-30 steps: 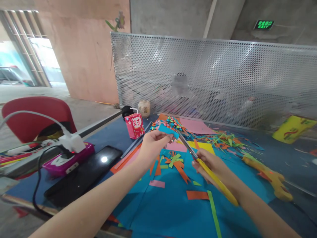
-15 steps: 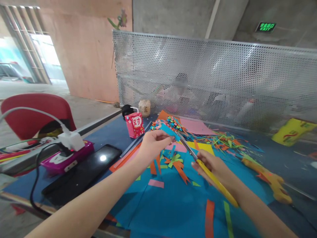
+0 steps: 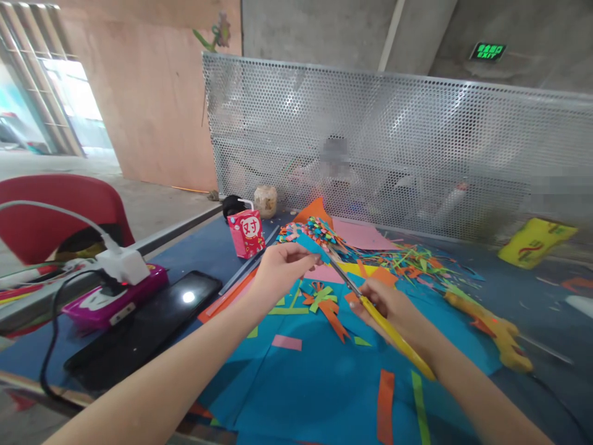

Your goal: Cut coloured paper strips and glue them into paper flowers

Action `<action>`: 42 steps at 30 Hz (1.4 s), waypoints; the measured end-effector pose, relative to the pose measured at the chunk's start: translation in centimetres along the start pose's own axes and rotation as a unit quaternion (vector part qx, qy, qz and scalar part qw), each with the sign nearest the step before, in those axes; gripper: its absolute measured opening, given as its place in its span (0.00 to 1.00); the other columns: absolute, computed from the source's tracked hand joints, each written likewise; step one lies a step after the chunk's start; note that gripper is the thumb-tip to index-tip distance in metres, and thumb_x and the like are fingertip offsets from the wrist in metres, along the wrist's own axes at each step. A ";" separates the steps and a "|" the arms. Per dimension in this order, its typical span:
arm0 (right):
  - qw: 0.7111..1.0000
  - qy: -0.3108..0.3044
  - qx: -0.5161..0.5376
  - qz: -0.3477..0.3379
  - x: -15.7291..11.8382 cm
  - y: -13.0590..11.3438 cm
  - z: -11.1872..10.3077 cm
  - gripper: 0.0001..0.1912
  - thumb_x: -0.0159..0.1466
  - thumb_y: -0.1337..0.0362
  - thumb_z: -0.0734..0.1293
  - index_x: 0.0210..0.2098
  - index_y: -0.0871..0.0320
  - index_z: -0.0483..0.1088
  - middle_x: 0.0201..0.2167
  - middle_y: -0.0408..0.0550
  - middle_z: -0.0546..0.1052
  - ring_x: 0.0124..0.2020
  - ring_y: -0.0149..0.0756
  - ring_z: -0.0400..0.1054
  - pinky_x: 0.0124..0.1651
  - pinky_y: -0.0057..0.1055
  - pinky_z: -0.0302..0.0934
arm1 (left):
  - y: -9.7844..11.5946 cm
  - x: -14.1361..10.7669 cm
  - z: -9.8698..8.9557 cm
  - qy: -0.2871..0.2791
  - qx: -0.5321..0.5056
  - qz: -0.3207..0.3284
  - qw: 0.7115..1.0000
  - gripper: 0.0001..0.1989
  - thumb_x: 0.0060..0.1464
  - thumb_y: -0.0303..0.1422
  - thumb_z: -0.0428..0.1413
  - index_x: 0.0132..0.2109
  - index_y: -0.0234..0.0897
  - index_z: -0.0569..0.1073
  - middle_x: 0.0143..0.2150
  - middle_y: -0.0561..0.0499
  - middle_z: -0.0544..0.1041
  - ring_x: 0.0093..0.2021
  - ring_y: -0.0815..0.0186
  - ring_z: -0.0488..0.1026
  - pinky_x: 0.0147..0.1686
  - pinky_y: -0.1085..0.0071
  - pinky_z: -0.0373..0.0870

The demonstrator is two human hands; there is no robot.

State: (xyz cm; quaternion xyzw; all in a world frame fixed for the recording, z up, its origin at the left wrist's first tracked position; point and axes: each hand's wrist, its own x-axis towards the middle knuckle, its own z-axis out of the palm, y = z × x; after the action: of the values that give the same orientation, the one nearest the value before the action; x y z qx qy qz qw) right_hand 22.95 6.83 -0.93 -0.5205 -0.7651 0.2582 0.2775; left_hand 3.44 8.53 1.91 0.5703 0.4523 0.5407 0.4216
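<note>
Between the thumb and fingers of my left hand [image 3: 283, 269] is a small blue paper strip [image 3: 310, 244]. My right hand [image 3: 397, 308] grips a pair of scissors [image 3: 388, 327] by the yellow handles. Its metal blades point up and left, with the tips at the strip's right end. Beneath both hands lie large blue paper sheets [image 3: 296, 383]. On them rests a small orange and green paper figure [image 3: 324, 303], along with a pink strip [image 3: 287, 342], an orange strip [image 3: 385, 405] and a green strip [image 3: 420, 408].
Behind my hands are a pile of colourful paper bits [image 3: 319, 230] and a perforated metal screen [image 3: 389, 142]. Left stand a red drink carton [image 3: 247, 233], a black phone [image 3: 148, 334] and a purple power strip [image 3: 115, 296]. A yellow glue gun [image 3: 486, 327] lies right.
The view has shifted slightly. The orange strips left of the paper figure are no longer there; orange pieces now show near the scissors. The orange sheet at the back stands higher. Both hands keep their hold.
</note>
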 end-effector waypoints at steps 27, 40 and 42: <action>1.000 -0.002 -0.015 0.005 -0.5 -0.6 -0.7 0.14 0.53 0.52 0.61 0.26 0.57 0.58 0.16 0.36 0.57 0.18 0.24 0.49 0.19 0.22 0.45 | -1.1 1.0 -0.4 -0.020 0.138 0.071 0.988 0.11 0.47 0.37 0.51 0.24 0.35 0.70 0.22 0.53 0.72 0.22 0.72 0.65 0.21 0.77 0.60; 1.000 -0.006 -0.002 -0.003 -0.1 0.6 -0.1 0.14 0.54 0.53 0.61 0.26 0.57 0.57 0.18 0.36 0.56 0.18 0.24 0.49 0.18 0.22 0.44 | -0.5 0.4 -0.2 0.000 0.125 0.099 0.987 0.11 0.50 0.36 0.48 0.25 0.34 0.67 0.23 0.53 0.72 0.21 0.74 0.63 0.22 0.77 0.61; 1.000 -0.004 0.001 -0.003 0.1 1.0 0.1 0.15 0.54 0.52 0.60 0.26 0.57 0.56 0.17 0.36 0.55 0.18 0.24 0.49 0.18 0.22 0.44 | -0.4 0.3 -0.2 0.014 0.114 0.107 0.988 0.11 0.49 0.36 0.49 0.25 0.34 0.67 0.23 0.53 0.72 0.21 0.74 0.64 0.22 0.78 0.61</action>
State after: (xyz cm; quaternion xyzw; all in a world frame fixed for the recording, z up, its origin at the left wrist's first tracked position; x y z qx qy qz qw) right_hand 23.48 7.22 -1.65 -0.5170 -0.7674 0.2604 0.2757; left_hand 3.24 8.94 1.60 0.6524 0.4535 0.5350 0.2872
